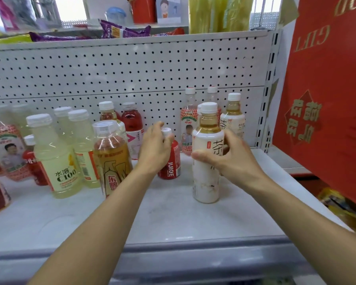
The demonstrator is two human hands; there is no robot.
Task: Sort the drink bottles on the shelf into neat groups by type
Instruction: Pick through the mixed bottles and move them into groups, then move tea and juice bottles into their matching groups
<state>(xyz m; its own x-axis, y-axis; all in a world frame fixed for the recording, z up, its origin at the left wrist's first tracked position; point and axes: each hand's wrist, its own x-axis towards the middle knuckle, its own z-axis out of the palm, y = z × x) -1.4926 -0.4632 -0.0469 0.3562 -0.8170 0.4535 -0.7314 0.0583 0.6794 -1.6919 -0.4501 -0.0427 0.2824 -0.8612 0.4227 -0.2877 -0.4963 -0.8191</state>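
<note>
On the white shelf [173, 212] my left hand [155, 150] grips a small red juice bottle [172, 163] near its white cap. My right hand [224, 155] holds a tall white tea bottle [205, 177] around its middle; the bottle stands upright on the shelf. Behind it stand another white tea bottle [233, 118] and two bottles with red-patterned labels [188, 128]. To the left are pale yellow C100 bottles [53, 159], an amber bottle with an orange label [111, 157] and a pink drink [131, 124].
A perforated white back panel [131, 75] closes the shelf behind. A large red gift box [325, 99] hangs over the right side. More red-labelled bottles [6, 149] crowd the far left. Snack packs [121, 30] lie on the upper shelf.
</note>
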